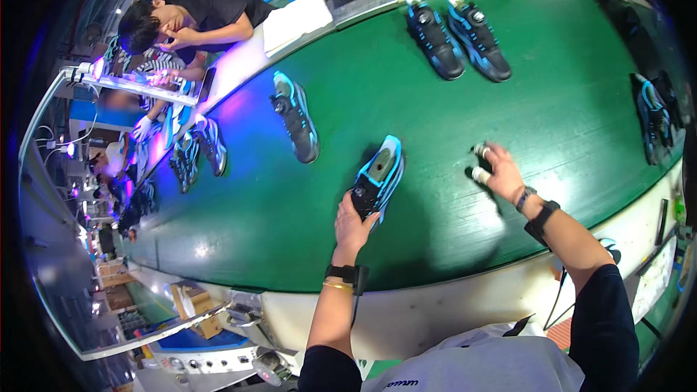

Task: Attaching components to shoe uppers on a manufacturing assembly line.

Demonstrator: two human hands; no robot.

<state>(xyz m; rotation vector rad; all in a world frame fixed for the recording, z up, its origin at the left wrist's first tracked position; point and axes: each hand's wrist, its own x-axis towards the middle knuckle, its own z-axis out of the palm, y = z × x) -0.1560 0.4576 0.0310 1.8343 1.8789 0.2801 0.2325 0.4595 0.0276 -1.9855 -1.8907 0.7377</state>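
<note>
Green belting (435, 87) ran through a factory hall, shoes spaced along it and a person bent over a lit bench beyond. Left hand (353, 223) gripped the heel of a blue-black shoe (379, 178) lying mid-belt: light, soft-uppered, stiff-soled, best held there. Right hand (499, 170) rested spread, fingertips taped, holding nothing.
</note>
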